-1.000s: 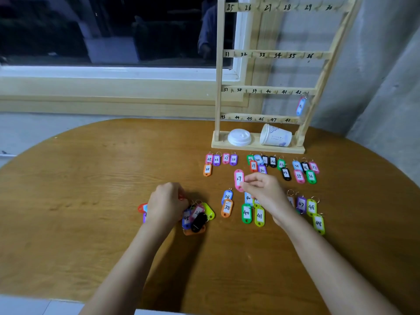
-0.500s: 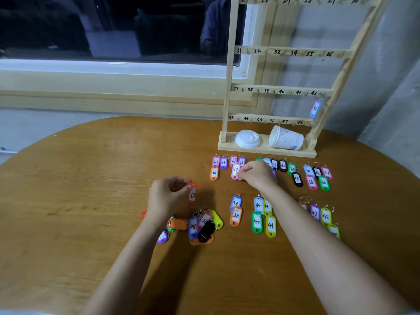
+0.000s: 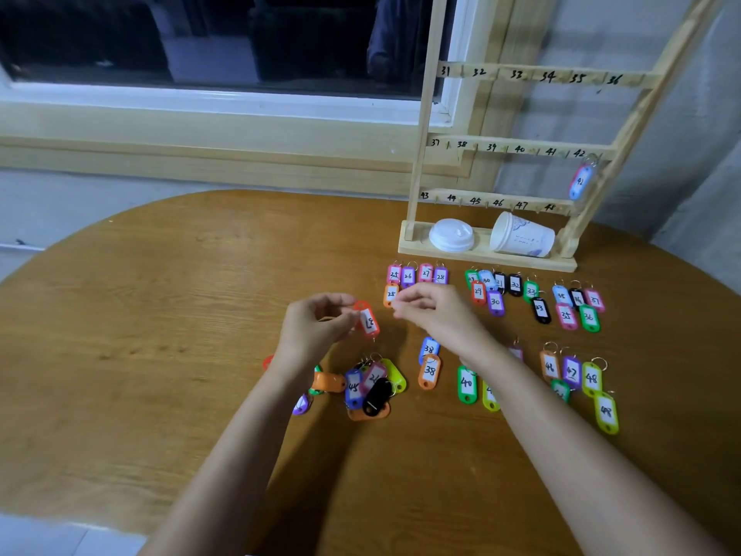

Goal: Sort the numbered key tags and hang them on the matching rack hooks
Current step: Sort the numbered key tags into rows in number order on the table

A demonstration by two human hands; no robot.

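Observation:
My left hand [image 3: 316, 327] pinches a red key tag [image 3: 368, 321] by its end and holds it above the round wooden table [image 3: 160, 315]. My right hand [image 3: 435, 313] hovers just to the right of that tag with loosely curled fingers, holding nothing. An unsorted pile of tags [image 3: 373, 389] lies below my left hand. Sorted tags lie in rows: tags 25 to 28 [image 3: 417, 274], tags 29 to 37 [image 3: 533, 298], two 38 tags [image 3: 430, 363], and tags 46 to 48 [image 3: 573, 371]. The wooden rack [image 3: 421, 154] stands at the back right with one blue tag 42 [image 3: 580, 181] hanging.
A tipped white paper cup [image 3: 521, 236] and its lid [image 3: 451, 234] rest on the rack's base. A dark window [image 3: 200, 34] with a wooden sill runs behind the table. A grey wall stands at the right.
My right hand set the pink 27 tag into the top row and drew back toward my left hand. My left hand lifted a red tag out of the pile.

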